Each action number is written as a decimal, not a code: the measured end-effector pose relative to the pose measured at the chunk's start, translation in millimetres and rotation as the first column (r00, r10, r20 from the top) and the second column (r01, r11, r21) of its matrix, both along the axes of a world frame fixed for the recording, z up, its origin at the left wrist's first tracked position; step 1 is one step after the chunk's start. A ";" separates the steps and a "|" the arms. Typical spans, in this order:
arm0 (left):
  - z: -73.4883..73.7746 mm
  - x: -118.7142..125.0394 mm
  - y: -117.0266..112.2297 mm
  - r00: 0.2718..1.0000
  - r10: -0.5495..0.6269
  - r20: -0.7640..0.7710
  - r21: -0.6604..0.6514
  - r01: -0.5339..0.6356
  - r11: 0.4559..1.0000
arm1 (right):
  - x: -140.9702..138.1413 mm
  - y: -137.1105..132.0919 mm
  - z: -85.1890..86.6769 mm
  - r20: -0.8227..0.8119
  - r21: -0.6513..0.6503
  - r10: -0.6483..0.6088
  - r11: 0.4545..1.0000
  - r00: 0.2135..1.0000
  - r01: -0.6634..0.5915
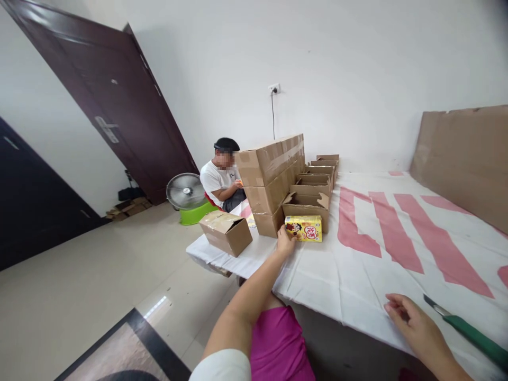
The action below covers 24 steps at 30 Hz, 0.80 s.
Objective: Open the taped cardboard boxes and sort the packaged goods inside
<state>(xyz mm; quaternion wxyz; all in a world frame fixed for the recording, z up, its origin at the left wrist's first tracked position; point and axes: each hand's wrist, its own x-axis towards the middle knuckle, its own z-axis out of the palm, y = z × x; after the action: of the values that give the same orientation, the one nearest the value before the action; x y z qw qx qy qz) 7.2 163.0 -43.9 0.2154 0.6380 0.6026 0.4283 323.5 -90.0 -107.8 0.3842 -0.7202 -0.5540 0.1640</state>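
Note:
My left hand reaches out across the table and touches the left end of a small yellow printed box that lies on the white and pink cloth. The fingers curl against the box end; whether they grip it is unclear. My right hand rests near the table's front edge with its fingers curled on the cloth, holding nothing that I can see. A green-handled knife lies just right of that hand.
A row of open cardboard boxes runs back from the yellow box, with a stack of taped cartons beside it. One closed carton sits at the table's left corner. A person crouches beyond, near a fan.

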 end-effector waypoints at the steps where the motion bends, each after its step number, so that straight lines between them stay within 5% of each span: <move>1: -0.1 -3.1 -5.5 1.000 -0.013 -0.021 0.018 0.013 1.000 | -0.3 -0.3 1.5 0.004 0.003 -0.002 1.000 1.000 0.002; 4: 11.1 -21.6 -25.8 0.994 -0.056 -0.090 0.112 0.066 0.992 | -0.1 -1.1 3.9 0.009 0.020 0.003 1.000 1.000 -0.004; 7: 38.6 -54.7 -43.7 0.986 -0.022 -0.163 0.227 0.059 0.972 | 0.8 -1.5 3.5 0.018 0.030 0.022 0.999 1.000 -0.023; 10: 67.8 -99.9 -49.1 0.906 0.327 -0.268 0.360 -0.221 0.906 | 0.5 -1.9 3.3 0.034 0.035 0.017 0.999 0.999 -0.018; 13: 80.5 -147.9 -43.9 0.778 0.570 -0.263 0.275 -0.506 0.817 | -1.9 -2.7 5.9 0.044 0.039 0.027 0.999 0.999 -0.029; 17: 75.0 -187.5 -39.9 0.861 0.476 -0.178 0.071 -0.471 0.879 | -7.5 -5.6 14.0 0.043 0.052 0.033 0.998 0.999 -0.035; 24: 75.3 -188.2 -75.4 0.889 0.442 -0.122 0.098 -0.432 0.897 | -13.6 -10.2 25.9 0.017 0.112 0.051 0.992 0.999 -0.053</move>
<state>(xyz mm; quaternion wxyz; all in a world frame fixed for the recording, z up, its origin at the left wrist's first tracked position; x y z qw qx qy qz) -180.9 87.6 31.4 0.0484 0.5218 0.7294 0.4397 309.9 -100.2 -81.9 0.4157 -0.6838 -0.5837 0.1373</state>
